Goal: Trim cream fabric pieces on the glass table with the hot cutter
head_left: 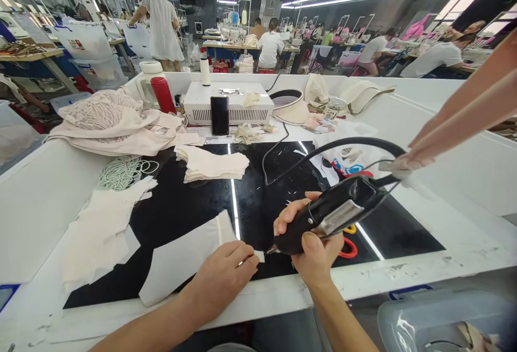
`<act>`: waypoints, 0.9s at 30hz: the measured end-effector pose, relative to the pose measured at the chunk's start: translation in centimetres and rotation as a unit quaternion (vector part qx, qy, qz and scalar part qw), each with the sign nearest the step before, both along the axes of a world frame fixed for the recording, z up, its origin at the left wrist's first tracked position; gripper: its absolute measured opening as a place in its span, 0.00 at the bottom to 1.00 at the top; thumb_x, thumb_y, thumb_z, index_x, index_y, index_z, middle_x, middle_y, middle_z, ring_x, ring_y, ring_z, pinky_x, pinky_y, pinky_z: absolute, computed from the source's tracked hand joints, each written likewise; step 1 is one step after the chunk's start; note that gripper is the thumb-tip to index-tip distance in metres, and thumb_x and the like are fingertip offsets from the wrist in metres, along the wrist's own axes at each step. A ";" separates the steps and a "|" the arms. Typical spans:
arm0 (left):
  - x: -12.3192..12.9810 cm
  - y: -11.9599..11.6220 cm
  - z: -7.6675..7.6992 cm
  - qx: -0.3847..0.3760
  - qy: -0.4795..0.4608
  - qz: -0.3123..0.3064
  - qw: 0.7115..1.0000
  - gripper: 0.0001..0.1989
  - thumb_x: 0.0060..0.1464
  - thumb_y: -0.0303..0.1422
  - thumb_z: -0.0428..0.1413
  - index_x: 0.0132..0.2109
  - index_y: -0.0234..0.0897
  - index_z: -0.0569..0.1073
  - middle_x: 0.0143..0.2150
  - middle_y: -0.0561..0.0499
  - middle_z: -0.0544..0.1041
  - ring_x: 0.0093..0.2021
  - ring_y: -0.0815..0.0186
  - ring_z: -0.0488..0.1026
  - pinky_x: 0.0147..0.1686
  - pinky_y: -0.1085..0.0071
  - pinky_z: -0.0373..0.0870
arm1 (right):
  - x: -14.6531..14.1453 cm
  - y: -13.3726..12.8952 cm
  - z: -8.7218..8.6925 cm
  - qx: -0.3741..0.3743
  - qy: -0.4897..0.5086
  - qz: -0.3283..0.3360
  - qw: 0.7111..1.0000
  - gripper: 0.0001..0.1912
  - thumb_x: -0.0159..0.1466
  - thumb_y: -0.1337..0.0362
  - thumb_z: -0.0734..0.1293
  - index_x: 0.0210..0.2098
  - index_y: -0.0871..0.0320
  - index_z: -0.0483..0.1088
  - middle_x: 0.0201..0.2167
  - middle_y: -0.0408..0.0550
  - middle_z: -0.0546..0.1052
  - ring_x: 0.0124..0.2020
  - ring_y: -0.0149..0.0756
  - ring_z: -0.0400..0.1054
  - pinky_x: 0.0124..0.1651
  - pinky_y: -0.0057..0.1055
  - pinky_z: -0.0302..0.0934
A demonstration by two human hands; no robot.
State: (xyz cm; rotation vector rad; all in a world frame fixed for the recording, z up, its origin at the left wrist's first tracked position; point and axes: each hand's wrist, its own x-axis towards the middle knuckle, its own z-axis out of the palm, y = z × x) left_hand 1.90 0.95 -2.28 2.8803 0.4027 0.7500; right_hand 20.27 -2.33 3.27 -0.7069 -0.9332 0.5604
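Note:
My left hand [228, 272] presses with bent fingers on a white fabric piece [186, 255] lying on the black work surface. A small end of the fabric sticks out past the fingertips. My right hand [313, 239] is wrapped round a black corded handheld tool [339, 209] with a silver lever on its side. Its pointed metal tip reaches the fabric's end beside my left fingers; whether they touch I cannot tell. Just right of my right hand lie scissors with red and yellow handles [349, 247], partly hidden behind the tool.
Cream fabric stacks [212, 163] and more pieces [100, 233] lie left, near green cord [125, 173]. A white box [228, 104], phone [219, 116] and red bottle [162, 95] stand behind. A black cable [343, 140] and pink fabric cord [464, 104] run to the tool.

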 end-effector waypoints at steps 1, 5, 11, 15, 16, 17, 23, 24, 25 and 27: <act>0.0 0.0 0.0 0.001 0.000 -0.001 1.000 0.09 0.73 0.25 0.49 0.49 0.32 0.74 0.44 0.46 0.78 0.46 0.60 0.78 0.48 0.62 0.81 | -0.1 0.0 0.0 0.002 0.000 0.000 1.000 0.22 0.65 0.56 0.74 0.56 0.49 0.69 0.34 0.40 0.75 0.26 0.31 0.70 0.26 0.30 0.68; 0.1 0.0 0.1 0.006 0.001 -0.007 1.000 0.10 0.73 0.24 0.47 0.50 0.31 0.73 0.44 0.46 0.78 0.47 0.60 0.78 0.49 0.63 0.81 | -0.3 0.1 0.1 0.001 0.001 0.002 1.000 0.22 0.65 0.55 0.74 0.56 0.49 0.69 0.34 0.40 0.75 0.26 0.31 0.69 0.26 0.30 0.68; 0.4 0.1 0.2 0.027 -0.014 -0.007 1.000 0.09 0.74 0.25 0.48 0.49 0.30 0.73 0.42 0.46 0.78 0.44 0.59 0.79 0.46 0.62 0.82 | -0.6 0.1 0.0 -0.009 -0.001 0.001 1.000 0.23 0.64 0.54 0.75 0.56 0.49 0.68 0.33 0.41 0.75 0.26 0.32 0.69 0.26 0.31 0.68; 0.4 0.1 0.2 0.025 -0.018 -0.009 0.999 0.09 0.73 0.24 0.49 0.49 0.29 0.73 0.42 0.46 0.78 0.44 0.59 0.78 0.45 0.62 0.82 | -0.6 0.3 -0.1 -0.008 -0.002 -0.002 1.000 0.23 0.64 0.54 0.75 0.56 0.49 0.69 0.33 0.40 0.75 0.26 0.31 0.69 0.26 0.31 0.68; 0.4 0.1 0.1 0.023 -0.018 -0.009 1.000 0.08 0.73 0.24 0.49 0.49 0.29 0.73 0.43 0.46 0.78 0.44 0.59 0.78 0.45 0.62 0.82 | -0.5 0.3 -0.1 -0.006 -0.001 -0.002 1.000 0.22 0.65 0.54 0.75 0.56 0.49 0.69 0.33 0.40 0.75 0.26 0.31 0.70 0.26 0.31 0.68; 0.4 0.0 0.1 0.020 -0.019 -0.009 1.000 0.08 0.73 0.24 0.49 0.49 0.29 0.73 0.43 0.46 0.78 0.44 0.59 0.78 0.45 0.62 0.82 | -0.5 0.3 -0.1 -0.006 -0.001 -0.002 1.000 0.22 0.65 0.55 0.74 0.56 0.49 0.69 0.33 0.40 0.75 0.27 0.31 0.70 0.27 0.31 0.69; 0.3 0.0 0.1 0.011 -0.019 -0.012 1.000 0.08 0.73 0.24 0.50 0.51 0.29 0.73 0.43 0.45 0.78 0.44 0.59 0.77 0.46 0.61 0.81 | -0.3 0.0 0.2 -0.011 -0.003 0.003 1.000 0.20 0.66 0.57 0.73 0.56 0.49 0.70 0.34 0.40 0.76 0.27 0.31 0.71 0.27 0.31 0.70; 0.3 0.0 0.2 0.012 -0.020 -0.014 1.000 0.08 0.73 0.23 0.49 0.51 0.29 0.73 0.43 0.45 0.78 0.44 0.59 0.77 0.46 0.62 0.81 | -0.4 -0.1 0.2 -0.008 -0.001 0.003 1.000 0.20 0.66 0.56 0.74 0.56 0.49 0.70 0.33 0.40 0.76 0.27 0.31 0.71 0.27 0.31 0.70; 0.3 0.0 0.2 0.012 -0.020 -0.016 1.000 0.08 0.73 0.23 0.49 0.51 0.29 0.73 0.43 0.45 0.78 0.44 0.59 0.77 0.46 0.62 0.81 | -0.4 -0.3 0.3 -0.005 0.002 0.003 1.000 0.20 0.66 0.56 0.74 0.56 0.49 0.70 0.33 0.40 0.75 0.27 0.31 0.71 0.27 0.31 0.70; 0.3 0.1 0.3 0.012 -0.022 -0.016 1.000 0.08 0.73 0.24 0.49 0.50 0.29 0.73 0.43 0.45 0.78 0.44 0.59 0.77 0.45 0.62 0.81 | -0.5 -0.5 0.4 -0.003 0.009 0.006 1.000 0.21 0.65 0.55 0.74 0.55 0.49 0.70 0.33 0.40 0.75 0.26 0.30 0.71 0.27 0.30 0.70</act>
